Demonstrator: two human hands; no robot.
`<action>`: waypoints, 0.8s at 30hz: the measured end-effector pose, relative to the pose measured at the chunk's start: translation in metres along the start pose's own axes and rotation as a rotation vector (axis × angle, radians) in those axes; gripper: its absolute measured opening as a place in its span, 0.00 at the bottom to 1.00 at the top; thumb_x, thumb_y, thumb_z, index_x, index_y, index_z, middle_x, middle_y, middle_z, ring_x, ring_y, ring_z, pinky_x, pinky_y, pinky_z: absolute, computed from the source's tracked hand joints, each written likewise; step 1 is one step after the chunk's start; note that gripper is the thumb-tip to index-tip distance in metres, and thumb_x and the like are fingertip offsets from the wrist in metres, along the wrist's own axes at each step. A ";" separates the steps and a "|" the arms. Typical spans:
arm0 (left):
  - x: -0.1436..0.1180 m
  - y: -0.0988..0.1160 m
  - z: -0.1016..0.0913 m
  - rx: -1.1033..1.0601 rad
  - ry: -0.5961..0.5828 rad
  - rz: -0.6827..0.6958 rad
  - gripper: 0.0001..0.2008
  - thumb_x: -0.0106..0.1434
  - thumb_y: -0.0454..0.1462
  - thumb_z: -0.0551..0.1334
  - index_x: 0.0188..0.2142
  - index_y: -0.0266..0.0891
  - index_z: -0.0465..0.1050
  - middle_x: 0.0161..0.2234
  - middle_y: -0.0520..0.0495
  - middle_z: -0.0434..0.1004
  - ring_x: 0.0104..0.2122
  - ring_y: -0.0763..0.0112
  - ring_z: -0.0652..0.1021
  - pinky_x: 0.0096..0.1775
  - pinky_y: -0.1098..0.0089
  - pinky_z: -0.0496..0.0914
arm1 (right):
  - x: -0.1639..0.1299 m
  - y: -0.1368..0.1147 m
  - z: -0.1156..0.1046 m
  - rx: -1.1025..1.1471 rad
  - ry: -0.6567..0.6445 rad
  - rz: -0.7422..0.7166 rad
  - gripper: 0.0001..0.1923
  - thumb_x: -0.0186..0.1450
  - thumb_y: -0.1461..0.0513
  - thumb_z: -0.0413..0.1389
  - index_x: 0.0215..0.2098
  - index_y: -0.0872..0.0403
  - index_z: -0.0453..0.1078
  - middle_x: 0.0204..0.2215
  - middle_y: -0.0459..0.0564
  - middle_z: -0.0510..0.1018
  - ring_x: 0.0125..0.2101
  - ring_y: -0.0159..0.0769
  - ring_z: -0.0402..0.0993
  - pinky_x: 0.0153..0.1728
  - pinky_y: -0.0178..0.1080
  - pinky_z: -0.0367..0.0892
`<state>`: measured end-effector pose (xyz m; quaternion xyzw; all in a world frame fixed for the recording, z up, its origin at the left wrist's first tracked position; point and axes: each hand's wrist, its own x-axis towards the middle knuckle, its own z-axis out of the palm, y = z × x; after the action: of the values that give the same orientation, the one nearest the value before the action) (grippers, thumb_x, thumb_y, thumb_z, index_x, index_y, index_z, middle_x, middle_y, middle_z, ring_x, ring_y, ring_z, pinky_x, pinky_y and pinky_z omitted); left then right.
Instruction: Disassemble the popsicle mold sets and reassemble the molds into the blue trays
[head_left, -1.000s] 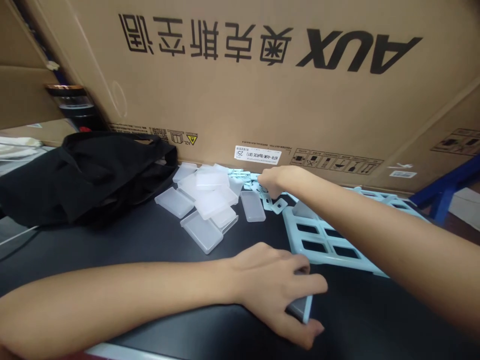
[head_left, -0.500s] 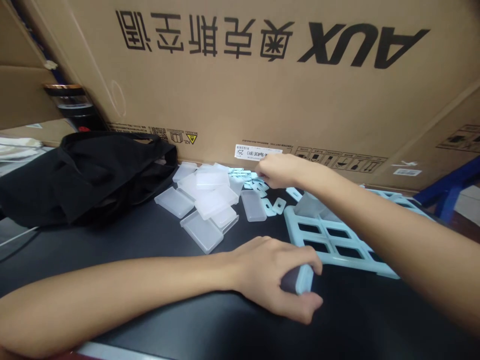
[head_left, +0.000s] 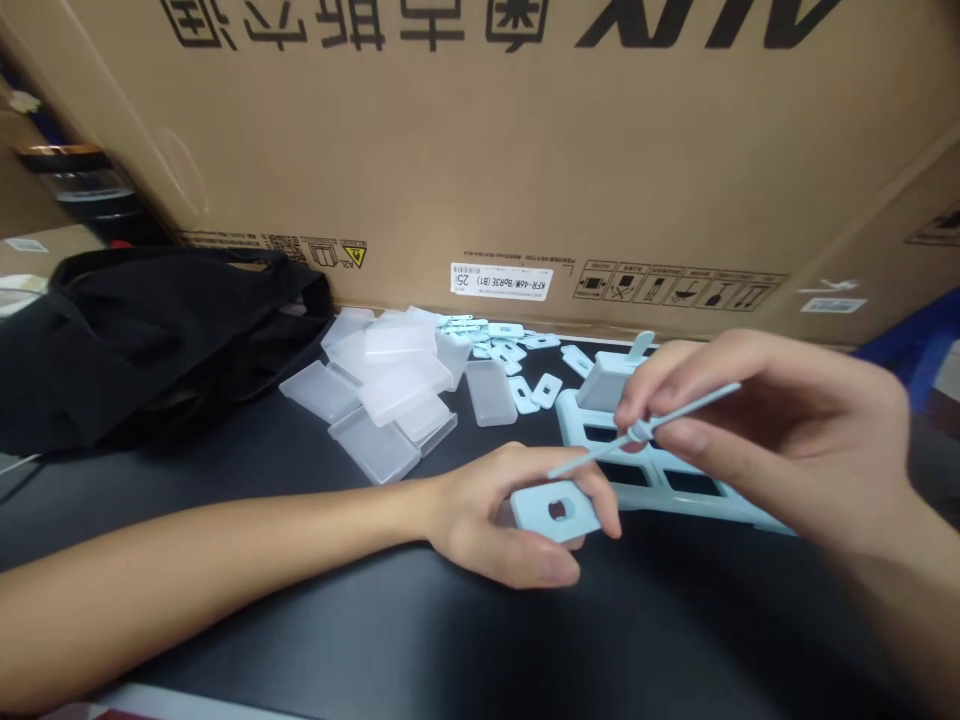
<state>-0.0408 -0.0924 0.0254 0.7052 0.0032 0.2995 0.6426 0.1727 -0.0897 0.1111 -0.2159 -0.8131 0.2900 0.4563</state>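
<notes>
My left hand is closed around a small plastic box, whose light-blue lid with a hole in its middle faces up; the hand hides most of the body. Just above it, my right hand pinches a thin light-blue plastic piece, seen edge-on with a small knob at its centre. The piece's lower left end hangs close over the lid; whether they touch I cannot tell. Behind my right hand lies a light-blue rack with rectangular openings, and a box stands in its far left part.
Clear plastic cases lie heaped left of centre. Several light-blue slotted pieces are scattered beside them. A black cloth bag and a dark cup are at the left. A large cardboard box walls off the back of the black table.
My right hand has come back from the pile of light-blue pieces, now with a thin piece in its fingers. My left hand has turned the box so its lid faces up.
</notes>
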 end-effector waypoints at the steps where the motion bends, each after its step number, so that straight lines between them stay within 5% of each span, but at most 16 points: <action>1: 0.000 0.000 0.002 -0.003 0.015 -0.027 0.20 0.54 0.33 0.69 0.46 0.38 0.68 0.26 0.54 0.65 0.24 0.76 0.67 0.26 0.74 0.63 | -0.004 0.002 0.001 0.006 -0.014 0.004 0.08 0.63 0.66 0.64 0.37 0.45 0.78 0.30 0.45 0.81 0.32 0.37 0.79 0.28 0.38 0.75; 9: 0.003 0.005 0.011 0.034 0.099 -0.120 0.24 0.45 0.22 0.60 0.42 0.40 0.66 0.25 0.57 0.63 0.22 0.80 0.62 0.23 0.76 0.60 | -0.016 -0.003 -0.002 -0.019 0.032 0.041 0.06 0.65 0.64 0.63 0.37 0.43 0.77 0.30 0.47 0.80 0.31 0.39 0.78 0.29 0.42 0.74; 13: 0.004 0.001 0.011 0.079 0.142 -0.142 0.22 0.45 0.24 0.59 0.41 0.39 0.66 0.25 0.57 0.62 0.23 0.79 0.63 0.25 0.75 0.61 | -0.021 0.005 0.004 0.022 -0.097 0.018 0.10 0.64 0.68 0.62 0.39 0.46 0.76 0.32 0.47 0.80 0.34 0.37 0.77 0.33 0.41 0.73; 18: 0.004 -0.001 0.011 0.281 0.218 -0.121 0.17 0.49 0.27 0.61 0.40 0.38 0.65 0.30 0.51 0.70 0.30 0.72 0.71 0.35 0.68 0.70 | -0.020 0.013 0.015 -0.073 -0.241 -0.016 0.03 0.64 0.65 0.63 0.35 0.51 0.77 0.36 0.49 0.76 0.35 0.33 0.73 0.36 0.39 0.71; 24: 0.004 -0.001 0.008 0.330 0.124 -0.110 0.23 0.48 0.28 0.61 0.46 0.37 0.62 0.32 0.51 0.72 0.32 0.68 0.75 0.39 0.64 0.72 | -0.023 0.012 0.014 -0.096 -0.295 -0.032 0.09 0.59 0.63 0.68 0.36 0.51 0.75 0.39 0.48 0.80 0.37 0.36 0.72 0.41 0.43 0.68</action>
<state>-0.0340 -0.0977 0.0260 0.7800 0.1301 0.3023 0.5322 0.1728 -0.0986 0.0834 -0.1798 -0.8875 0.2720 0.3255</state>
